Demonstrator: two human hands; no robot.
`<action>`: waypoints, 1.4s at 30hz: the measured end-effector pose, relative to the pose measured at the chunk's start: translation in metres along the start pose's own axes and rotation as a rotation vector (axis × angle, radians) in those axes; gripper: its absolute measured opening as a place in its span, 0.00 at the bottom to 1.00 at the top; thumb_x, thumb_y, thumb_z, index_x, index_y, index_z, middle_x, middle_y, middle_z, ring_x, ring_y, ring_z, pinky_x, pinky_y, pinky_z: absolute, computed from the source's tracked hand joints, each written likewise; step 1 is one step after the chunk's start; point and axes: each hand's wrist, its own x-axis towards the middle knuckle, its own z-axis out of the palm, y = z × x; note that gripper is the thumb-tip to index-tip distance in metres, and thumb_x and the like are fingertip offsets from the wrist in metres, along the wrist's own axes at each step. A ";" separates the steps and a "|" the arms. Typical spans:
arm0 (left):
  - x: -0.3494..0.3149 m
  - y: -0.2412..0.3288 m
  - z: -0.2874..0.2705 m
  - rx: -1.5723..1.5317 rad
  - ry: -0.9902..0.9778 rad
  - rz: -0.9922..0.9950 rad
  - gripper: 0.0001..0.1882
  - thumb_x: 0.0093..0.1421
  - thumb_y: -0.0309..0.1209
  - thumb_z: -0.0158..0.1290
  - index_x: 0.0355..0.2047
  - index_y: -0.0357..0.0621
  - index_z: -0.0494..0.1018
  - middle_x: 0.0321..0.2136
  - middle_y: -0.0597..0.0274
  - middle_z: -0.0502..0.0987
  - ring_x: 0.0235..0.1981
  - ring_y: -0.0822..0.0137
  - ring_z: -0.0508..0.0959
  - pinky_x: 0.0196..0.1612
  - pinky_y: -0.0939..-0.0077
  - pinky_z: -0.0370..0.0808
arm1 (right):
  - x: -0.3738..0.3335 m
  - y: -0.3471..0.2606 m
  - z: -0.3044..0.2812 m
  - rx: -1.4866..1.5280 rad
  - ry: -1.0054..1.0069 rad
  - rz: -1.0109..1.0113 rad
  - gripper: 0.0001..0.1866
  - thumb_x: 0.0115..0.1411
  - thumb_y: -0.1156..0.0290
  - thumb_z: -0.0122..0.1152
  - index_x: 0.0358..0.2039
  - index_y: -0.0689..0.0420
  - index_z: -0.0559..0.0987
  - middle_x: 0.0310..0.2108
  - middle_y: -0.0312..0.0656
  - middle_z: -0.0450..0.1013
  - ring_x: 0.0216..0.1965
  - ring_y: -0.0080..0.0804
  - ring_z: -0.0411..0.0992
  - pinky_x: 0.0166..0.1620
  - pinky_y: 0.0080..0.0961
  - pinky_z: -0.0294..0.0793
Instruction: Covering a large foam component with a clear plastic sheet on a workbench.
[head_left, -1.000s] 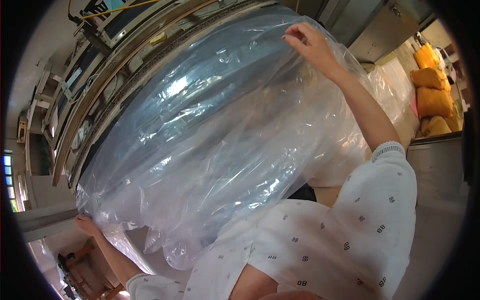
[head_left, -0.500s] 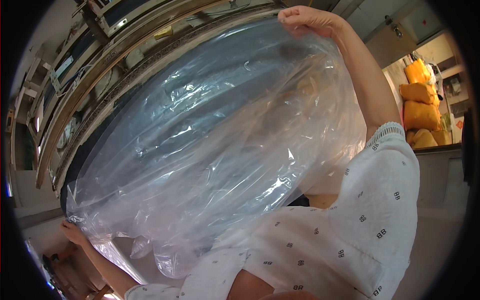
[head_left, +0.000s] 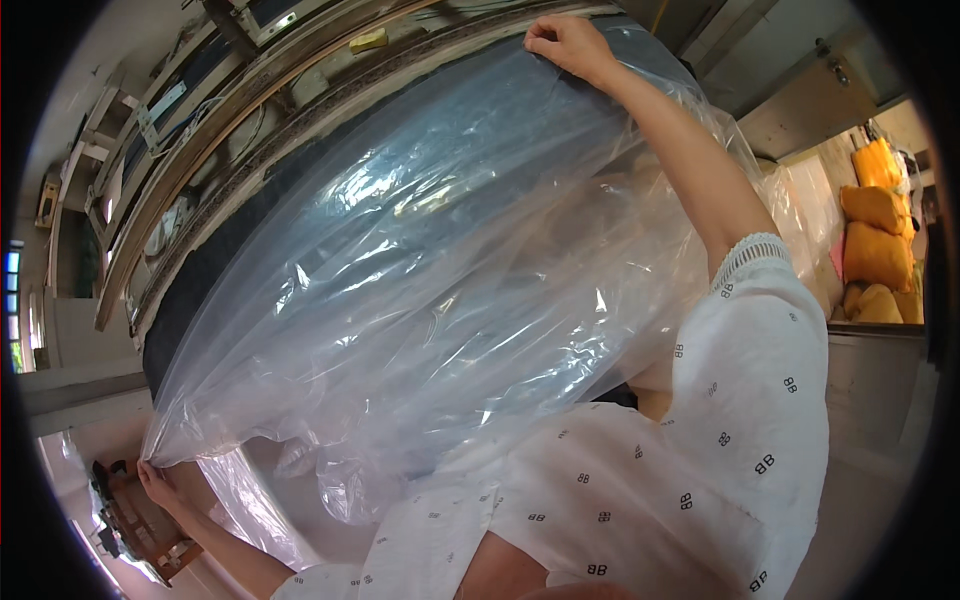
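A large sheet of clear plastic film (head_left: 430,270) stretches between my hands, wrinkled and shiny, over a dark surface (head_left: 195,290). At the lower left, my left hand (head_left: 158,483) is closed on a gathered corner of the film. My right hand (head_left: 572,48) reaches to the far side, its fingers pinched together at the film's far edge. The film passes under my right forearm and spreads beyond it to the right. Its near side hangs in loose folds against my white patterned shirt (head_left: 600,480).
Along the far side runs a machine frame with long rails (head_left: 190,190) and a small yellow block (head_left: 369,41). Orange-yellow bundles (head_left: 877,250) are piled at the right. A brown wooden stand (head_left: 150,520) is at the lower left, near more hanging film (head_left: 255,505).
My right hand has shifted left along the far edge, and film now shows on the right of that arm. My left hand has moved slightly down and right, still gripping its corner. The view has turned.
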 end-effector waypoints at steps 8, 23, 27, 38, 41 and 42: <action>-0.112 0.022 -0.049 0.004 -0.202 -0.057 0.22 0.59 0.38 0.49 0.50 0.41 0.62 0.46 0.62 0.68 0.48 0.68 0.67 0.54 0.73 0.64 | 0.012 0.026 -0.002 0.049 -0.117 -0.007 0.15 0.51 0.62 0.58 0.39 0.53 0.75 0.31 0.34 0.73 0.32 0.23 0.70 0.36 0.22 0.67; -0.003 0.029 0.249 0.365 0.124 0.575 0.18 0.58 0.42 0.48 0.39 0.38 0.73 0.33 0.60 0.75 0.36 0.68 0.72 0.41 0.74 0.67 | 0.043 0.201 -0.080 0.181 0.342 0.186 0.18 0.55 0.61 0.55 0.42 0.60 0.73 0.38 0.40 0.72 0.40 0.28 0.68 0.46 0.22 0.65; -0.023 0.046 0.277 -0.073 -0.015 0.337 0.11 0.52 0.34 0.56 0.33 0.41 0.77 0.25 0.69 0.75 0.29 0.76 0.71 0.35 0.84 0.68 | 0.043 0.203 -0.053 0.269 0.353 0.207 0.14 0.57 0.65 0.55 0.40 0.60 0.74 0.37 0.36 0.71 0.39 0.25 0.67 0.45 0.19 0.64; 0.017 0.034 0.310 0.030 0.013 0.376 0.15 0.45 0.37 0.58 0.29 0.39 0.78 0.28 0.63 0.76 0.31 0.70 0.73 0.37 0.78 0.68 | 0.072 0.217 -0.055 0.148 0.293 0.243 0.13 0.58 0.64 0.53 0.35 0.62 0.73 0.33 0.35 0.70 0.34 0.25 0.64 0.41 0.20 0.63; 0.018 0.033 0.299 0.055 0.037 0.331 0.18 0.43 0.39 0.59 0.31 0.39 0.76 0.28 0.62 0.75 0.32 0.68 0.73 0.38 0.75 0.68 | 0.078 0.171 -0.034 0.232 0.283 0.298 0.15 0.56 0.63 0.56 0.33 0.64 0.71 0.31 0.36 0.68 0.33 0.26 0.63 0.40 0.20 0.63; 0.018 0.035 0.302 0.069 0.062 0.306 0.19 0.42 0.39 0.60 0.31 0.39 0.75 0.27 0.62 0.75 0.33 0.67 0.73 0.39 0.74 0.68 | 0.080 0.184 -0.038 0.225 0.284 0.299 0.15 0.56 0.63 0.56 0.33 0.64 0.71 0.31 0.36 0.68 0.33 0.26 0.63 0.40 0.20 0.63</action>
